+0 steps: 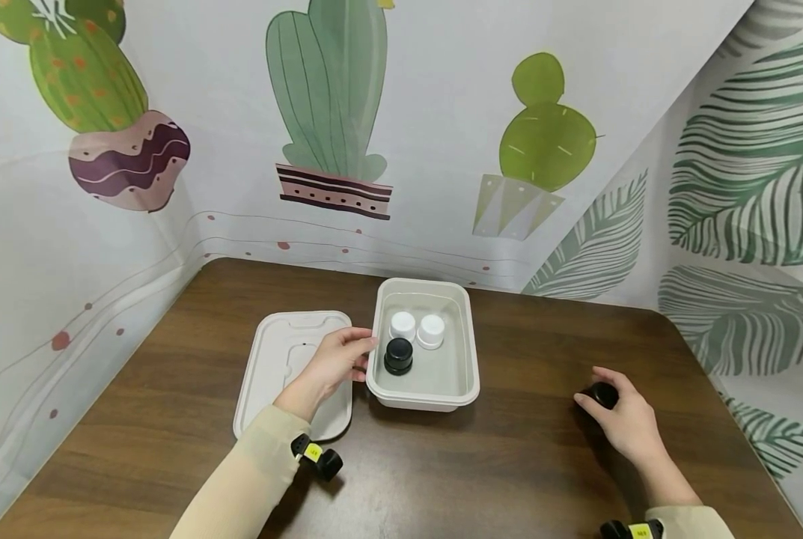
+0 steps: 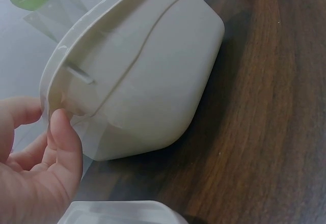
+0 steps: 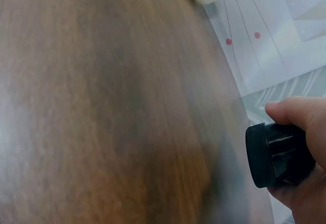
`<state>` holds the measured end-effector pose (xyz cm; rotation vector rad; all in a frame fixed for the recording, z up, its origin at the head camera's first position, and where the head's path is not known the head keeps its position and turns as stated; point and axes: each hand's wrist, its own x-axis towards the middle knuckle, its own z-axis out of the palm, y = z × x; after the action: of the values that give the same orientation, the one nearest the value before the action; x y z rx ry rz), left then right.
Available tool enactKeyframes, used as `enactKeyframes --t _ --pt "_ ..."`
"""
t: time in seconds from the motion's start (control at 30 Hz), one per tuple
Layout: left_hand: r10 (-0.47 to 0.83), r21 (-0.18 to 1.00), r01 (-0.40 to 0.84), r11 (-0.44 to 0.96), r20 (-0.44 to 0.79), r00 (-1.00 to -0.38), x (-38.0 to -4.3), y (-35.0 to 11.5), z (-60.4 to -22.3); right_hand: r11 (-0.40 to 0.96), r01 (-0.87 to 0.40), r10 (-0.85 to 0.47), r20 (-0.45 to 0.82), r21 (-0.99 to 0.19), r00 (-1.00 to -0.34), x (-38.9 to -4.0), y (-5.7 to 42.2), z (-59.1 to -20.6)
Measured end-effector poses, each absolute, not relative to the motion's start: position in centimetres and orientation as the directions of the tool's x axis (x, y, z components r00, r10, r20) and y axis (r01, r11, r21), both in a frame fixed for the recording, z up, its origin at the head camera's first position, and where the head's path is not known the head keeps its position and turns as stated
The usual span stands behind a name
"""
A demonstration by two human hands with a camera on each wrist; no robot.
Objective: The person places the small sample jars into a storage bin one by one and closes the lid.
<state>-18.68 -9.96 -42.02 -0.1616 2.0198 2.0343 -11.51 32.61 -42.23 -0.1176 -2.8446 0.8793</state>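
Note:
My left hand (image 1: 337, 359) pinches the left rim of a pale plastic box (image 1: 466, 352), with the thumb and fingers on the rim in the left wrist view. Inside the box, toward its left side, are a small black jar (image 1: 398, 355) and two white round-topped jars (image 1: 431, 331). Well to the right, my right hand (image 1: 626, 419) grips another small black jar (image 3: 280, 154) between thumb and fingers. That jar appears slightly above the table in the head view; its far side is hidden by the fingers.
A pale lid (image 1: 334, 427) lies on the brown wooden table (image 1: 509, 464) left of the box, partly under my left hand and forearm. A cloth printed with cacti and leaves (image 1: 441, 150) hangs behind the table's back edge and along its sides.

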Motion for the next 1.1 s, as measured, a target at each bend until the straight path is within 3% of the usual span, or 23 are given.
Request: enactKeyframes --t 1.1 --pt "0.117 0.965 -0.264 0.009 -0.263 -0.958 -18.5 -9.9 -41.9 0.81 -0.115 -0.003 0.191 -0.576 -0.981 -13.5 28.8 -40.9"
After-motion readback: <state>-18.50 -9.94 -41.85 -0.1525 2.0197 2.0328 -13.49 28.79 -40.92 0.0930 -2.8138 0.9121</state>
